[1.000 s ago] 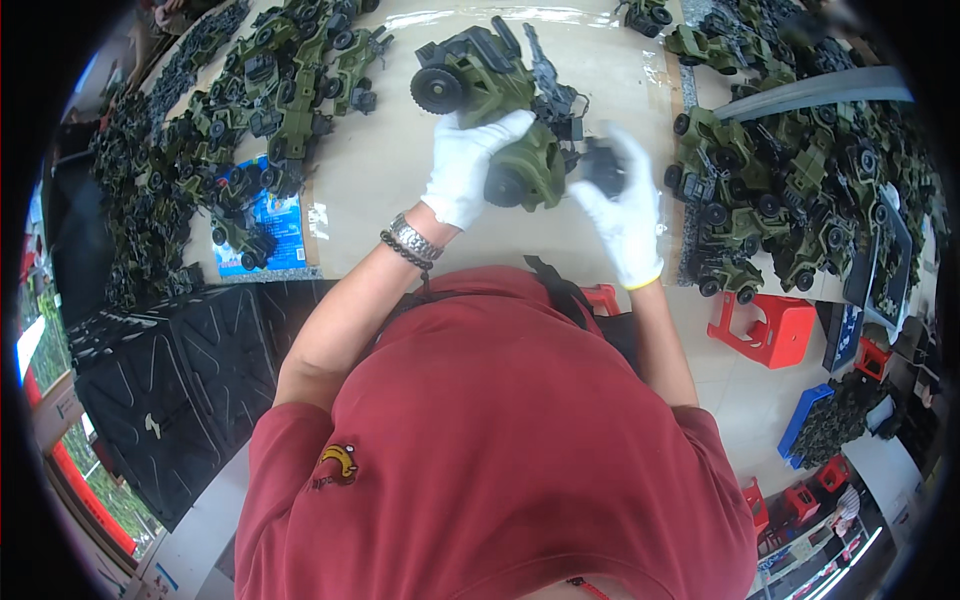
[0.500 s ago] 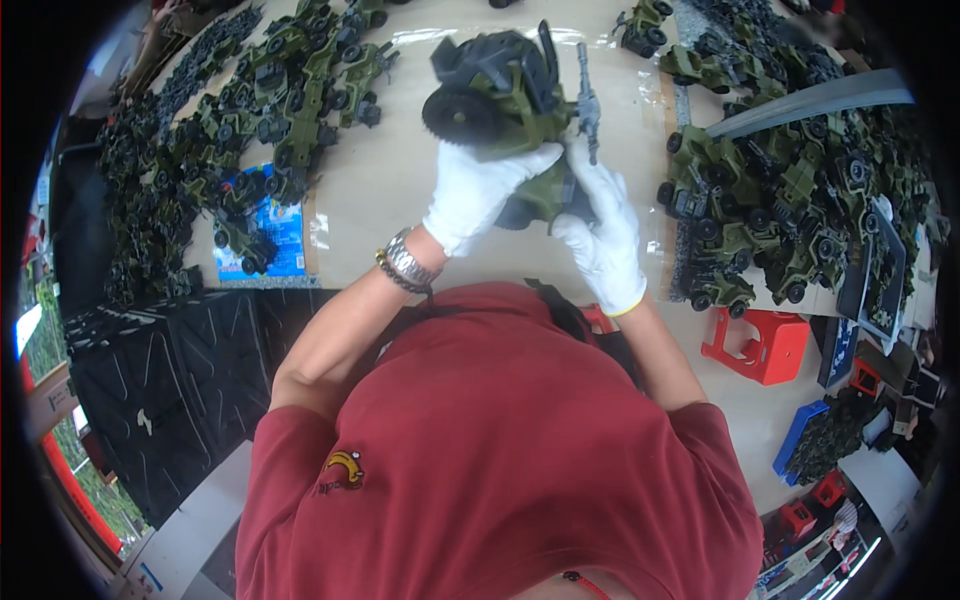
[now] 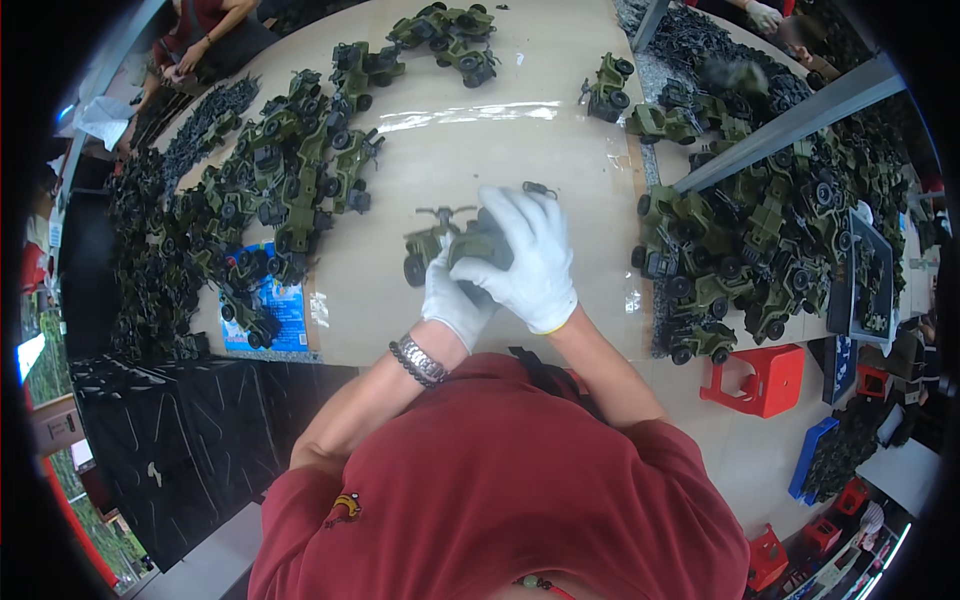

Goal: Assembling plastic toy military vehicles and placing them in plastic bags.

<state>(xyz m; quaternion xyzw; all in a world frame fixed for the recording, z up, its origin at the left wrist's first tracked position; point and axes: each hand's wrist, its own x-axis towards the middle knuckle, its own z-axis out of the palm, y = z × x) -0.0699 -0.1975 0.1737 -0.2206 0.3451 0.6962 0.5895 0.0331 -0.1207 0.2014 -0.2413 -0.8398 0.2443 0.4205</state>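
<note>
Both my hands wear white gloves and hold one olive-green toy army vehicle (image 3: 423,243) with black wheels, low over the middle of the table. My left hand (image 3: 456,302) grips its near side, the thumb pointing up along the body. Over its right end my right hand (image 3: 525,258) is closed, with bent fingers hiding much of that part. A thin dark part (image 3: 445,212) sticks up above the vehicle's left end; its exact kind I cannot make out. Just beyond my right fingertips, a small dark piece (image 3: 540,188) lies on the table.
Heaps of similar toy vehicles fill the table's left (image 3: 300,185) and right (image 3: 780,230) sides. A grey metal bar (image 3: 800,122) crosses the right heap, near a grey tray (image 3: 872,275). Red stools (image 3: 768,380) stand below right. Other people's hands (image 3: 765,15) work at the far edge.
The toy vehicle has come down toward the table and turned in my hands. My right hand has shifted from beside it onto its right end. My view has tilted, showing more of the far table.
</note>
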